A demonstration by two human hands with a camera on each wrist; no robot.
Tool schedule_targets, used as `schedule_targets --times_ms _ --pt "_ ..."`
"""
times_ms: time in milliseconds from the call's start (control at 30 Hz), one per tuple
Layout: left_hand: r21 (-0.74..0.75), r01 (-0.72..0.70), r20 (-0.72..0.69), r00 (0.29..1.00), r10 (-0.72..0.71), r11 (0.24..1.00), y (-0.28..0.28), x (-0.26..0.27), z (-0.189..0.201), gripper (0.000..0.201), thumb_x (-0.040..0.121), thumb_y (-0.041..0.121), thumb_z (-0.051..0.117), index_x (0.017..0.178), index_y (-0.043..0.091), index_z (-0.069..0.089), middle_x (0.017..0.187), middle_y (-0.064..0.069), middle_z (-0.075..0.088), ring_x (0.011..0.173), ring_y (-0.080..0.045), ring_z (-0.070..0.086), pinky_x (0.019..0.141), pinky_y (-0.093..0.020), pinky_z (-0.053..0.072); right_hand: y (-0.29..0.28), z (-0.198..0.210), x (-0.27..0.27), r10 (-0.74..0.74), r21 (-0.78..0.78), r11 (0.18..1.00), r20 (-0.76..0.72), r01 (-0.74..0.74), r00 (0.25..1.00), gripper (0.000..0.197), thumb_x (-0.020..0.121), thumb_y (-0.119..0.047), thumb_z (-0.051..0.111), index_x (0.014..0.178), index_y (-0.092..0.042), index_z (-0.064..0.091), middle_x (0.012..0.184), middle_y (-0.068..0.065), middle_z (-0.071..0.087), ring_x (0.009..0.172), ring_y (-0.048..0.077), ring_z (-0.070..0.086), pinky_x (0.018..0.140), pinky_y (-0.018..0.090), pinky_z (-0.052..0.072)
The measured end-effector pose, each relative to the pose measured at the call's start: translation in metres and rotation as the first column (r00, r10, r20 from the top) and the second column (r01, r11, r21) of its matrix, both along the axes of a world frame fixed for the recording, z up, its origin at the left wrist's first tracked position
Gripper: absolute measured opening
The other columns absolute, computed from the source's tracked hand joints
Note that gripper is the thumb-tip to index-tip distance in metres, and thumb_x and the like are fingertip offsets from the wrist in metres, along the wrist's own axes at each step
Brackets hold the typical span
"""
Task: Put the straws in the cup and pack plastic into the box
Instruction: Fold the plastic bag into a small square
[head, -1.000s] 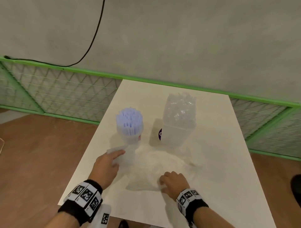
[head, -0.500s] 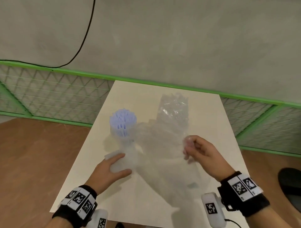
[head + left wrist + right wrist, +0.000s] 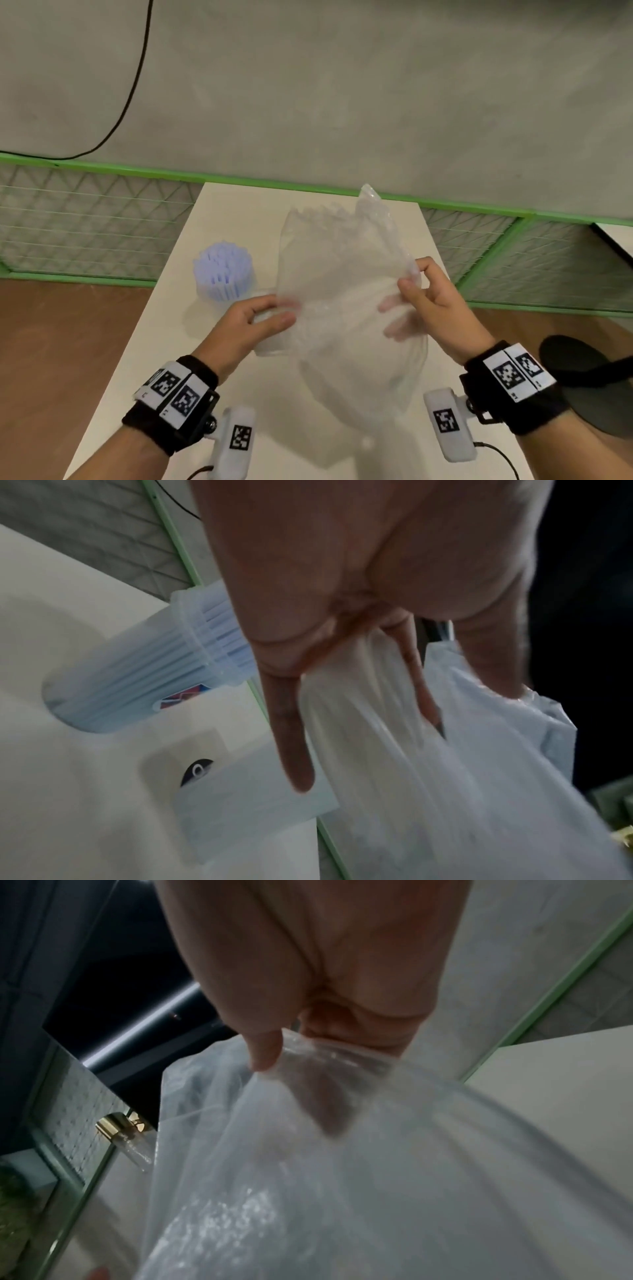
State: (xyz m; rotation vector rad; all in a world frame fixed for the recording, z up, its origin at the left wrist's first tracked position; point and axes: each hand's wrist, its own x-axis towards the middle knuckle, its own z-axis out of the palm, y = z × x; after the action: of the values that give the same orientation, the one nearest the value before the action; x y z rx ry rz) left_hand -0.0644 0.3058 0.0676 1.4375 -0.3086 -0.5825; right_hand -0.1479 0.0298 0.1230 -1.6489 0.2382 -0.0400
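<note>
So the setup is one white rectangular table [image 3: 178, 342] pushed up against a low green-framed wire mesh fence [image 3: 85, 219], with a plain grey wall [image 3: 342, 85] behind it and a single black cable [image 3: 133, 85] drooping down that wall. The floor [image 3: 68, 342] is brown, wood-look. There's a dark round thing at the right edge by the floor, can't tell what it is.

Counting stuff on the table: one clear plastic cup [image 3: 113, 674] standing on the left side, packed with pale blue straws [image 3: 224, 270] (way too many to count, it's a full bundle standing upright). One clear box [image 3: 246, 799] just to the right of the cup, stuffed with crumpled clear plastic that pokes out above its top; in the head view it's mostly hidden behind the sheet. And one big clear plastic sheet [image 3: 342, 308] held up in the air over the middle of the table, between the camera and the box.

Both hands are on that sheet. The left hand [image 3: 246, 325] pinches its left edge between thumb and fingers; the wrist view shows a gathered fold running through the fingers [image 3: 294, 737]. The right hand [image 3: 431, 308] pinches the right edge, thumb on the near side and fingers curled behind the film. Two wrist bands with black-and-white tags, one per arm.
</note>
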Motion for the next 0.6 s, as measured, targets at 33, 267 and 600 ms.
schedule_targets --times_ms 33,267,600 --pt "0.012 0.062 0.001 0.998 -0.062 0.998 -0.003 -0.001 0.002 0.037 0.067 0.043 0.083 0.100 0.028 0.078 0.113 0.004 0.073 0.107 -0.009 0.067 0.084 -0.017 0.052 0.000 0.001 -0.001 -0.005 0.018 1.000 0.000 0.005 1.000 0.016 0.100 -0.024 0.050 0.103 -0.013 0.038 0.087 0.021 0.072 0.058 0.041 0.067 0.052 0.039 0.054" --pt "0.103 -0.068 0.150 0.987 0.052 0.992 -0.016 0.011 0.018 0.018 0.083 0.010 0.073 0.087 0.026 0.080 0.101 0.005 0.076 0.101 -0.005 0.068 0.093 -0.023 0.045 -0.013 0.009 -0.011 0.110 0.107 0.989 -0.093 -0.100 0.990 0.033 0.082 -0.026 0.066 0.108 -0.014 0.050 0.097 0.027 0.071 0.069 0.045 0.070 0.056 0.038 0.057" --pt "0.003 0.005 0.332 0.943 -0.006 1.000 -0.012 0.026 0.049 0.030 0.075 -0.004 0.064 0.075 0.023 0.076 0.081 0.008 0.073 0.078 -0.002 0.067 0.071 -0.014 0.052 -0.016 0.009 -0.007 -0.082 0.338 0.939 0.043 0.063 0.996 0.053 0.090 0.015 0.038 0.060 -0.012 0.072 0.059 0.008 0.065 0.043 0.019 0.056 0.040 0.021 0.046"
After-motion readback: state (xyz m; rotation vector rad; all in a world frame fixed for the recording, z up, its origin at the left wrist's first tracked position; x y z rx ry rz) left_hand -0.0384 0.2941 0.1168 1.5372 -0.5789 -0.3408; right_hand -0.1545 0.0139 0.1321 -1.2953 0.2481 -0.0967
